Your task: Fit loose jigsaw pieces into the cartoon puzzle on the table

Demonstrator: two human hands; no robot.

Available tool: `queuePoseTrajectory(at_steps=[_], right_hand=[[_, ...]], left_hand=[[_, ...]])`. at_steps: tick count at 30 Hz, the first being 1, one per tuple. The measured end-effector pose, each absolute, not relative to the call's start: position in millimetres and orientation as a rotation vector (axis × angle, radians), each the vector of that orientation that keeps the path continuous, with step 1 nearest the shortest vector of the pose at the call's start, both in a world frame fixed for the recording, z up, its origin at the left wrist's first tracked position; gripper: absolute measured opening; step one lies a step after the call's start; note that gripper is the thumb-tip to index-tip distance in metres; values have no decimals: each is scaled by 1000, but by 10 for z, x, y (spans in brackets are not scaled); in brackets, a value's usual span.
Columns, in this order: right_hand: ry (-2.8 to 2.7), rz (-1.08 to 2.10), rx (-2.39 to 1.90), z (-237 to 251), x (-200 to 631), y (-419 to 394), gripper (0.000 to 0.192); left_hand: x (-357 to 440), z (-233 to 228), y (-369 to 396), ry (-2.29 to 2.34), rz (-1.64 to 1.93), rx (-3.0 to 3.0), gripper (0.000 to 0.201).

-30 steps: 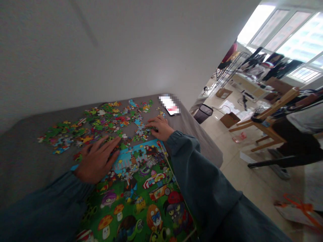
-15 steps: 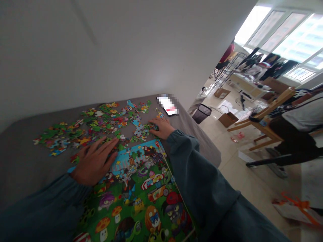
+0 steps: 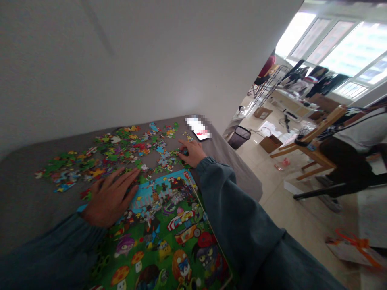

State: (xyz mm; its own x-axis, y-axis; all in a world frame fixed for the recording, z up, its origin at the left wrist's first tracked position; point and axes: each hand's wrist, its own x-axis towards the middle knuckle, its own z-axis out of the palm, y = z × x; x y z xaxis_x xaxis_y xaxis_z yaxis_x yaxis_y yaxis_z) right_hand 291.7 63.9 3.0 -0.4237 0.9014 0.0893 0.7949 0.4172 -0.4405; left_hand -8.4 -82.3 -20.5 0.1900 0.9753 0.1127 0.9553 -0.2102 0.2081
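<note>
Since the earlier frame, the right hand (image 3: 192,152) had drawn back a little from the scattered pieces (image 3: 111,151) toward the near corner of the heap, and its fingers had curled in. It seemed to pinch a small dark piece (image 3: 185,152) under the fingertips, with the index finger stretched out toward the phone (image 3: 200,129); the view was too small and blurred to tell whether the grip truly closed on that piece. The left hand (image 3: 110,196) had stayed much where it was, lying flat with fingers spread and released, palm down across the upper left edge of the puzzle (image 3: 169,237). Its fingertips touched the blue sky strip and the loose pieces just beyond it.

The puzzle, a bright cartoon scene of mushrooms and plants, lay on the grey desk (image 3: 27,193) close to the person, between the two dark sleeves. The loose pieces spread in a wide band behind it, toward the white wall. The phone lay at the far right corner of the desk, just beyond the right hand.

Off to the right, a black bin (image 3: 238,137) stood on the tiled floor, and another person (image 3: 356,149) sat at a wooden table (image 3: 314,145) near the windows.
</note>
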Motion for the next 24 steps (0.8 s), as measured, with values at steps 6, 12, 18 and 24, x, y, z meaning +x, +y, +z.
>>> queuePoseTrajectory(at_steps=[6,12,18,24], right_hand=[[-2567,540,-1164,11,2840,580,49],[-2571,450,-1143,31,2879,606,36],[-2307,333,-1613,-9,2963,662,49],[-2412,379,-1602,-35,2976,668,45]], left_hand=[[-94,-222,-822,1912,384,2365,59],[-107,-227,-827,1906,329,2379,61],[-91,-215,-831,1904,342,2381,60],[-76,-226,-824,1885,356,2356,59]])
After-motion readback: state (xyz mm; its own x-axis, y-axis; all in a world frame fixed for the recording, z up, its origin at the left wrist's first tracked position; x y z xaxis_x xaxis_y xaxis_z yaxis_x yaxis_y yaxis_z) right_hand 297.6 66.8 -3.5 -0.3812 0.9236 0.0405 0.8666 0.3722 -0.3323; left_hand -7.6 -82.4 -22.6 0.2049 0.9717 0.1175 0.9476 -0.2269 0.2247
